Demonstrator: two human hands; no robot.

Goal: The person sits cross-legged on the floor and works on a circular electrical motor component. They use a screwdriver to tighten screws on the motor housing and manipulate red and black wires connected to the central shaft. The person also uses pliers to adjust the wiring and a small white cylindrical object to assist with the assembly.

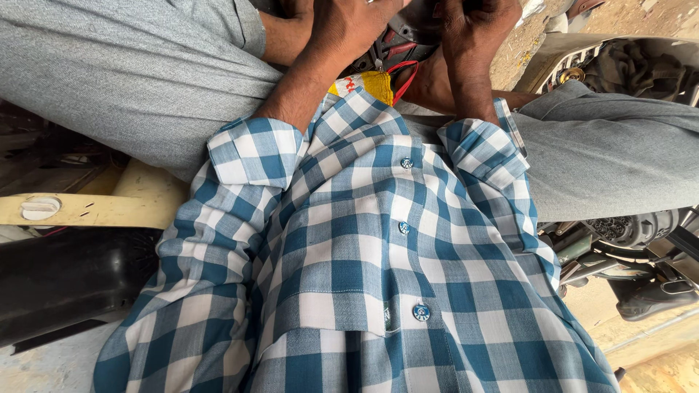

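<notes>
My blue and white checked shirt fills the middle of the view, with grey trousers over both knees. My left hand and my right hand reach forward between my knees to a dark mechanical part with red pieces at the top edge. Both hands are cut off by the frame, and their fingers are hidden. A yellow cloth and a red cord lie just below the hands.
A cream plastic panel and a black curved cover sit at the left. Engine parts and a black shoe show at the right, with another machine casing at the top right. Sandy ground lies beyond.
</notes>
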